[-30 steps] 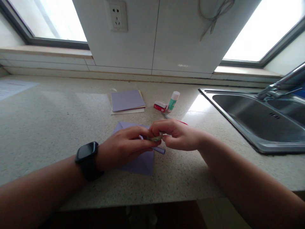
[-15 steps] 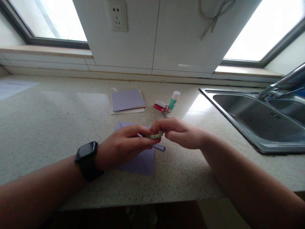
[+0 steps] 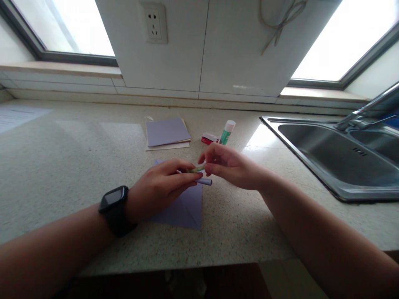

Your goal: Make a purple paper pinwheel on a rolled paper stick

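Observation:
My left hand (image 3: 165, 182) is closed around a thin rolled tube of purple paper (image 3: 205, 181), whose end sticks out past the fingertips. Between its thumb and fingers it also grips a small yellow-green ring that looks like a roll of tape (image 3: 197, 169). At the right edge of this roll, the curled fingers and thumb of my right hand (image 3: 232, 166) pinch. Whether a strip of tape is between them is too small to tell. Under my left hand lies a creased purple sheet of paper (image 3: 188, 207), partly covered.
Behind my hands, a stack of purple and pale paper (image 3: 168, 132) lies on the speckled counter (image 3: 77, 158). A glue stick (image 3: 227, 131) stands beside a small red and white box (image 3: 209, 138). To the right is a steel sink (image 3: 314, 149); a printed sheet (image 3: 20, 116) lies far left.
My right hand has lifted slightly and its fingers have loosened. The roll and paper tube have shifted a little up and left with my left hand.

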Demonstrator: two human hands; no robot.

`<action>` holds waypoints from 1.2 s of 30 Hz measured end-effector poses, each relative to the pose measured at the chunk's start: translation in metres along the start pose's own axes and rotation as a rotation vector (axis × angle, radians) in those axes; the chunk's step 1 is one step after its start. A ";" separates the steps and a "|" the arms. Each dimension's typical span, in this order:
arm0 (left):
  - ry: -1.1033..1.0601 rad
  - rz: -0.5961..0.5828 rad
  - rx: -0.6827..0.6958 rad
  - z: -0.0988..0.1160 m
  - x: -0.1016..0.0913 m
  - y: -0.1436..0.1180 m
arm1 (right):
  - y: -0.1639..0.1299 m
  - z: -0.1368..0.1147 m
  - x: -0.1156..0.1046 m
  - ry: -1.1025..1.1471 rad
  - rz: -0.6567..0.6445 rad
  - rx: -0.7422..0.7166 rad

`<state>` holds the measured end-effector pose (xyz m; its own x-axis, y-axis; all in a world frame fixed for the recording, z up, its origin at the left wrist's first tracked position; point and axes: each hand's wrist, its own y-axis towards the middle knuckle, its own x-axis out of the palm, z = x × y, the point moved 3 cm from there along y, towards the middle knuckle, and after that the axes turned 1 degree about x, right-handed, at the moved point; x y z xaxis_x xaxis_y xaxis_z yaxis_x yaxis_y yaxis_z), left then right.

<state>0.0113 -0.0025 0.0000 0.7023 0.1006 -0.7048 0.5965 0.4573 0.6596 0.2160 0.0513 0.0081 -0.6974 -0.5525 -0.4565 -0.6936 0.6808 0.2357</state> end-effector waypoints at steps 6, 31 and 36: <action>0.083 -0.005 -0.008 -0.002 -0.001 0.000 | 0.002 0.003 -0.002 -0.070 0.078 0.081; 0.209 -0.073 -0.012 -0.001 0.004 -0.002 | 0.004 0.009 0.002 -0.048 0.157 0.156; 0.205 -0.071 -0.003 -0.001 0.003 -0.003 | 0.004 0.008 0.004 -0.067 0.139 0.170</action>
<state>0.0115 -0.0031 -0.0044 0.5650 0.2453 -0.7878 0.6399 0.4724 0.6061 0.2122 0.0555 -0.0002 -0.7669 -0.4184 -0.4867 -0.5471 0.8226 0.1550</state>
